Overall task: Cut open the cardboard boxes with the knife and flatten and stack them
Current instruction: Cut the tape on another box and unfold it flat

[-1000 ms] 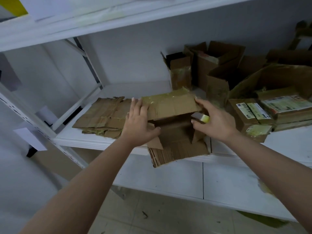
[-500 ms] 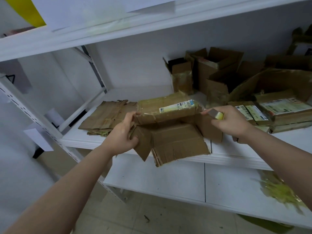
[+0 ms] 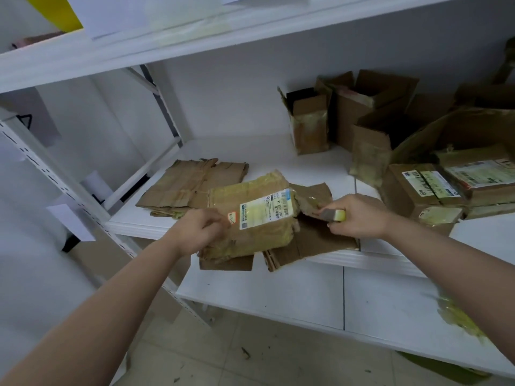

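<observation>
Currently: taped box (image 3: 250,218) at shelf (image 3: 278,151) front edge, left grip (image 3: 196,231) pinching its corner to steady it, right grip (image 3: 355,215) curled round knife (image 3: 333,215) for slitting tape.

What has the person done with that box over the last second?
The taped box was turned over, label now up. The left hand went from lying flat on it to gripping its left edge. The right hand kept the knife; the flattened stack stayed put.

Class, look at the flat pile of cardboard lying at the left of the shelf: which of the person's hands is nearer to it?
Left. The left hand grips the taped box just in front of the flat pile; the right hand, holding the knife, is beyond the box.
</observation>
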A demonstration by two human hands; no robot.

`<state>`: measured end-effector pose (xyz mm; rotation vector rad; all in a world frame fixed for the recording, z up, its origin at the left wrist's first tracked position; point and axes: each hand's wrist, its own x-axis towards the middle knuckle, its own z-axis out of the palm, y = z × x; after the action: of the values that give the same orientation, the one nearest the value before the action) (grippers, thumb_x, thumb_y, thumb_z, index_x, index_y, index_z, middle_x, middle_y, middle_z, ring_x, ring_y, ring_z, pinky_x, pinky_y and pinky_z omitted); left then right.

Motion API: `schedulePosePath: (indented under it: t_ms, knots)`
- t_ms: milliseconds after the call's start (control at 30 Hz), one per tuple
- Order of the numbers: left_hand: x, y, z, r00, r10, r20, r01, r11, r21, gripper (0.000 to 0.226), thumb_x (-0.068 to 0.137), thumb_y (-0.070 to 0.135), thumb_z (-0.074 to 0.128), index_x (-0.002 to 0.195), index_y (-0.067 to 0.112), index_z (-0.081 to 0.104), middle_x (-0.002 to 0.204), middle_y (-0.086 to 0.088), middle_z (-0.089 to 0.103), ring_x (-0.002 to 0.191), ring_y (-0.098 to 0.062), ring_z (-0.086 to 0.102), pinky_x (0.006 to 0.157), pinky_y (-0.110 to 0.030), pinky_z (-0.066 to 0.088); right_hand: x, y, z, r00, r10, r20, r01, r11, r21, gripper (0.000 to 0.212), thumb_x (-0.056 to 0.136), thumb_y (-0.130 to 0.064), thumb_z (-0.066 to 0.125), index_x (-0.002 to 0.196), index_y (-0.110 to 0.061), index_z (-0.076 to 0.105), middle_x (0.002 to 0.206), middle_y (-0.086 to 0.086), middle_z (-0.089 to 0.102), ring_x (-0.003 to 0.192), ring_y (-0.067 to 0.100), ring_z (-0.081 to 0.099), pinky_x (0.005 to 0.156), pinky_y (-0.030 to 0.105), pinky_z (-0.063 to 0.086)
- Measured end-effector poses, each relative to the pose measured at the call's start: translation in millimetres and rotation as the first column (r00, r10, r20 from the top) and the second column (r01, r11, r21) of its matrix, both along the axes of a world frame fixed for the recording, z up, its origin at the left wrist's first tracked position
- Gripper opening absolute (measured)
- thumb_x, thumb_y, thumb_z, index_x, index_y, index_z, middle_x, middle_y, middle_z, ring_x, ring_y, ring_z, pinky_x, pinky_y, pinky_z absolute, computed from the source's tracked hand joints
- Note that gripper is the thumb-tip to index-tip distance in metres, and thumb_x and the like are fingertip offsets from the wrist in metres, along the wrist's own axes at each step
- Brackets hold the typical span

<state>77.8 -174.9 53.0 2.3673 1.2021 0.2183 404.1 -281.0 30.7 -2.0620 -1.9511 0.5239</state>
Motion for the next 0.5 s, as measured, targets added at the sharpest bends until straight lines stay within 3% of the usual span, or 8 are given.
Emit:
schedulePosePath:
  t_ms: [33, 67, 167, 267, 300, 367, 433, 500]
  knots:
    - [4, 1, -3, 0.998, 0.046, 0.034, -0.048, 0.998, 0.043, 0.054, 0.079, 0.055, 0.036, 0.103, 0.023, 0.07, 0.108, -0.001, 0.066, 0.102, -0.022, 0.06, 0.089, -0.044, 0.048, -3, 2, -3, 0.999, 0.02, 0.027, -0.019, 1.0, -0.024, 0.029, 0.069, -0.039, 0.058, 0.094, -0.027, 0.068, 0.104, -0.005, 0.07, 0.088, 0.014, 0.063, 0.076, 0.035, 0.053]
    - [9, 3, -8, 0.994, 0.098, 0.039, -0.101, 0.991, 0.086, 0.05, 0.084, 0.053, 0.042, 0.115, 0.021, 0.065, 0.122, -0.006, 0.061, 0.113, -0.026, 0.057, 0.095, -0.045, 0.046, -5, 4, -7, 0.999, 0.033, 0.036, -0.032, 0.999, -0.037, 0.032, 0.066, -0.042, 0.057, 0.094, -0.028, 0.068, 0.106, -0.005, 0.069, 0.088, 0.013, 0.063, 0.075, 0.036, 0.053]
    - [25, 7, -26, 0.948, 0.318, -0.023, -0.315, 0.944, 0.096, 0.069, 0.089, 0.045, 0.06, 0.144, 0.014, 0.034, 0.154, -0.015, 0.025, 0.14, -0.035, 0.026, 0.109, -0.051, 0.032, -9, 7, -10, 0.993, 0.089, 0.083, -0.081, 0.992, -0.094, 0.029, 0.07, -0.053, 0.062, 0.094, -0.037, 0.067, 0.108, -0.011, 0.068, 0.093, 0.012, 0.062, 0.074, 0.032, 0.052]
    - [32, 8, -44, 0.911, 0.412, -0.03, -0.411, 0.911, 0.028, 0.079, 0.083, 0.046, 0.067, 0.145, 0.014, 0.028, 0.153, -0.018, 0.021, 0.137, -0.038, 0.029, 0.107, -0.05, 0.035, -11, 6, -12, 0.971, 0.194, 0.137, -0.165, 0.966, -0.197, 0.065, 0.053, -0.087, 0.055, 0.097, -0.04, 0.066, 0.118, -0.021, 0.061, 0.101, 0.01, 0.06, 0.078, 0.032, 0.05]
    - [32, 8, -49, 0.907, 0.42, -0.025, -0.419, 0.908, 0.022, 0.081, 0.081, 0.046, 0.07, 0.143, 0.015, 0.03, 0.151, -0.018, 0.023, 0.134, -0.038, 0.033, 0.106, -0.049, 0.037, -12, 3, -13, 0.974, 0.2, 0.105, -0.173, 0.959, -0.223, 0.075, 0.047, -0.091, 0.052, 0.097, -0.038, 0.067, 0.123, -0.027, 0.055, 0.105, 0.009, 0.058, 0.081, 0.033, 0.05]
    - [34, 8, -59, 0.908, 0.419, -0.023, -0.418, 0.908, 0.032, 0.088, 0.073, 0.047, 0.077, 0.143, 0.018, 0.032, 0.152, -0.014, 0.022, 0.132, -0.037, 0.036, 0.106, -0.05, 0.04, -9, 2, -14, 0.989, 0.132, -0.066, -0.142, 0.969, -0.203, 0.069, 0.048, -0.087, 0.058, 0.092, -0.034, 0.068, 0.109, -0.032, 0.056, 0.099, 0.007, 0.058, 0.08, 0.032, 0.048]
    - [38, 6, -65, 0.923, 0.384, -0.03, -0.382, 0.922, 0.067, 0.089, 0.069, 0.05, 0.079, 0.141, 0.025, 0.033, 0.155, -0.009, 0.019, 0.136, -0.038, 0.031, 0.105, -0.057, 0.038, -2, 6, -13, 0.972, 0.049, -0.229, -0.084, 0.986, -0.147, 0.057, 0.051, -0.079, 0.064, 0.08, -0.03, 0.072, 0.085, -0.018, 0.068, 0.084, 0.011, 0.062, 0.074, 0.032, 0.047]
    - [44, 3, -67, 0.937, 0.347, -0.051, -0.338, 0.932, 0.133, 0.082, 0.072, 0.052, 0.076, 0.139, 0.03, 0.035, 0.157, -0.003, 0.017, 0.141, -0.037, 0.02, 0.105, -0.065, 0.033, 4, 10, -9, 0.952, 0.003, -0.307, -0.049, 0.989, -0.14, 0.043, 0.058, -0.067, 0.07, 0.079, -0.029, 0.075, 0.083, -0.006, 0.07, 0.082, 0.01, 0.064, 0.076, 0.031, 0.05]
